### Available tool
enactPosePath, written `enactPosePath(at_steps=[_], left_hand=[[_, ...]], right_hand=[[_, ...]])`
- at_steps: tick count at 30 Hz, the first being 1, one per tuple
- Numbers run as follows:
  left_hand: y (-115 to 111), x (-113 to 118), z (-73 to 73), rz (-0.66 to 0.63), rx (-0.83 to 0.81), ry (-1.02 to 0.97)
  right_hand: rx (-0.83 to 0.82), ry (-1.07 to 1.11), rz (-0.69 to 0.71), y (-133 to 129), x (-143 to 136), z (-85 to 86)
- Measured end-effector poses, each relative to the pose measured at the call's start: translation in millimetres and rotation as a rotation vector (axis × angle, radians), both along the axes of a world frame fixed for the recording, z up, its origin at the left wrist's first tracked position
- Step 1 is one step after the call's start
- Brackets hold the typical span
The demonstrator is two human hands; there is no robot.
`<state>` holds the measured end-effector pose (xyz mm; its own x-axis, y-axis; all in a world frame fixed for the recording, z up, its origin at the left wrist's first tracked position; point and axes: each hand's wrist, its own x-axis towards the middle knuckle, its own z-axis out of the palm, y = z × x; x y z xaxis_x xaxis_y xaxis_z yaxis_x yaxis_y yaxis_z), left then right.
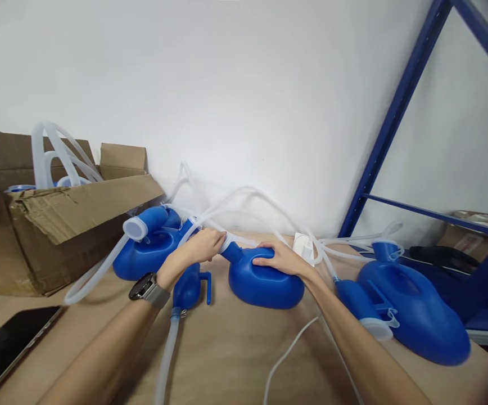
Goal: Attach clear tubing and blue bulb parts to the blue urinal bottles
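Note:
A blue plastic urinal bottle lies on the table in front of me, its neck pointing up and left. My right hand grips its handle from above. At the mouth, my left hand is closed on the whitish cap; the fingertips partly hide it. Beneath my left wrist lies a blue funnel-like piece with a side handle and a clear hose clamped to its end.
Another blue bottle and a blue funnel piece sit left, beside an open cardboard box of hoses. A third bottle stands right, near a blue rack. A phone, white cable and white box lie on the table.

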<state>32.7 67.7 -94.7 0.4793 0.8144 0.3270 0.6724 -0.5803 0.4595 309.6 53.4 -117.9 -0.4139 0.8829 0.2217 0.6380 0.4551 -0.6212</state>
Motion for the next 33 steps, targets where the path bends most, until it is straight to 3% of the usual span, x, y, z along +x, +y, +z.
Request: enactPosePath(at_steps=[7,12,17,23,28,33], left_hand=[[0,1,12.8,-0.104,-0.075,0.107],[2,-5,12.2,-0.148,-0.089,0.16],[1,-6,13.1,-0.085,0.071,0.168],[-22,3,24.4,0.115,0.249,0.282],[-31,20,14.1,0.211,0.267,0.526],[-20,19,-0.4,0.184,0.326,0.592]], right_hand=[[-0.015,-0.036,-0.025,1,1,-0.7],[-0.023,-0.023,-0.021,0,3,-0.5],[-0.047,-0.062,-0.079,-5,0,3.8],[-0.017,-0.107,-0.112,-9,-3,5.5],[-0.006,-0.109,-0.121,-10,-5,4.5],[0.0,-0.084,-0.107,-12,-6,3.9]])
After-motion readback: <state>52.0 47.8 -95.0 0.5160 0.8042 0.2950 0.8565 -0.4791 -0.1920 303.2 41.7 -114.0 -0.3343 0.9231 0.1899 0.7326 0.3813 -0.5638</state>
